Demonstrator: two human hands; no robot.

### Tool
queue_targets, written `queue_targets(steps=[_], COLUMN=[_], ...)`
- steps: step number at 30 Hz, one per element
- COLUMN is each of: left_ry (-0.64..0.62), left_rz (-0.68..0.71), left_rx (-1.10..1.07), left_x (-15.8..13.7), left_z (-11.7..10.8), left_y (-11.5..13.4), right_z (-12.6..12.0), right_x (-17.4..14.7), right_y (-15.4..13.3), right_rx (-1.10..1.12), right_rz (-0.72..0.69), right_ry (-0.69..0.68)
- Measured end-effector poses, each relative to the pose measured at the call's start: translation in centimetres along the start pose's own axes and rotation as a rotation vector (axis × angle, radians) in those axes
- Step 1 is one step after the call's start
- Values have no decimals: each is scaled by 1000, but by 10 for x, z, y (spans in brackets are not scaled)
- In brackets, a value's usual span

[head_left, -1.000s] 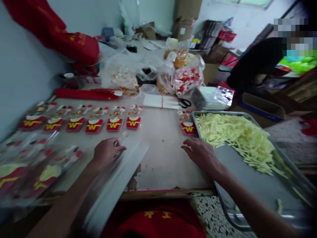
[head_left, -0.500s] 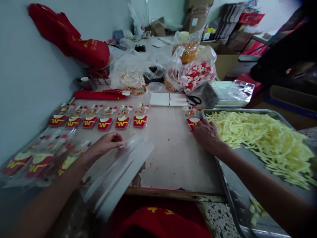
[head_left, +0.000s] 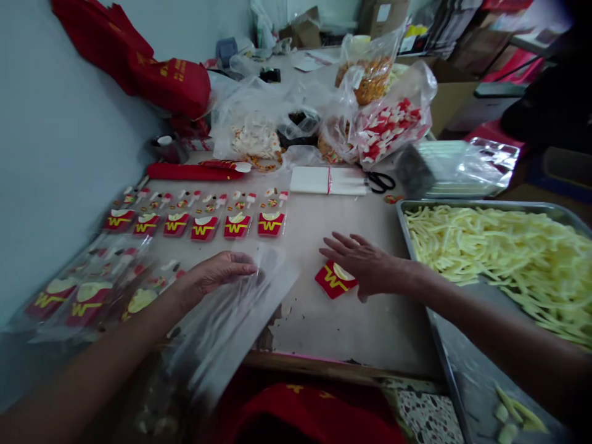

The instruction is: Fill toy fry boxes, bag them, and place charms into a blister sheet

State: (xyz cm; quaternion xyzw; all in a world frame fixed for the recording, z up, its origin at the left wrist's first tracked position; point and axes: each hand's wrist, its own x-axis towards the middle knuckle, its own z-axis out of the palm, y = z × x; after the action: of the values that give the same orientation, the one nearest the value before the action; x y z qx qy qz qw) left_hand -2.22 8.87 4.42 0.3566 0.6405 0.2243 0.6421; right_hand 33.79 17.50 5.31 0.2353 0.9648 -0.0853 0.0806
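My left hand pinches a stack of clear plastic bags, which hangs down over the table's front edge. My right hand is flat with fingers spread, palm down over a small red fries carton piece with a yellow zigzag mark. Part of that piece is covered by the hand, and whatever else lies under the palm is hidden. Left of centre runs a row of similar red carton pieces, each with small food-shaped pieces above it. More such sets in clear bags lie overlapping at the lower left.
At right, a metal tray holds a heap of pale yellow strips. Behind are white sheets with a red band, black scissors and plastic bags of red-and-white pieces. A person in dark clothing is at far right.
My right hand has slid the red fries carton piece from beside the tray to the table's middle, and its fingers are now spread. My left hand keeps the bags. The view has shifted.
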Motion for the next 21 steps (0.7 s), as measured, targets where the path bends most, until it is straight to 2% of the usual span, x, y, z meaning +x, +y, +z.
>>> queue_targets(steps=[4, 8, 12, 16, 18, 21], left_ry=[11, 124, 234, 290, 307, 316], left_rz=[-38, 111, 187, 214, 230, 245], left_rx=[-43, 85, 131, 240, 259, 289], left_x=[-3, -11, -17, -17, -17, -21], left_z=[7, 14, 24, 39, 47, 57], left_y=[3, 5, 5, 5, 7, 11], right_z=[11, 9, -15, -47, -56, -58], right_x=[14, 20, 16, 15, 15, 11], right_y=[10, 10, -1, -25, -36, -45], right_rx=[10, 65, 142, 43, -28, -114], right_rz=[-46, 24, 141, 257, 300, 322], right_ry=[-28, 27, 203, 397, 450, 456])
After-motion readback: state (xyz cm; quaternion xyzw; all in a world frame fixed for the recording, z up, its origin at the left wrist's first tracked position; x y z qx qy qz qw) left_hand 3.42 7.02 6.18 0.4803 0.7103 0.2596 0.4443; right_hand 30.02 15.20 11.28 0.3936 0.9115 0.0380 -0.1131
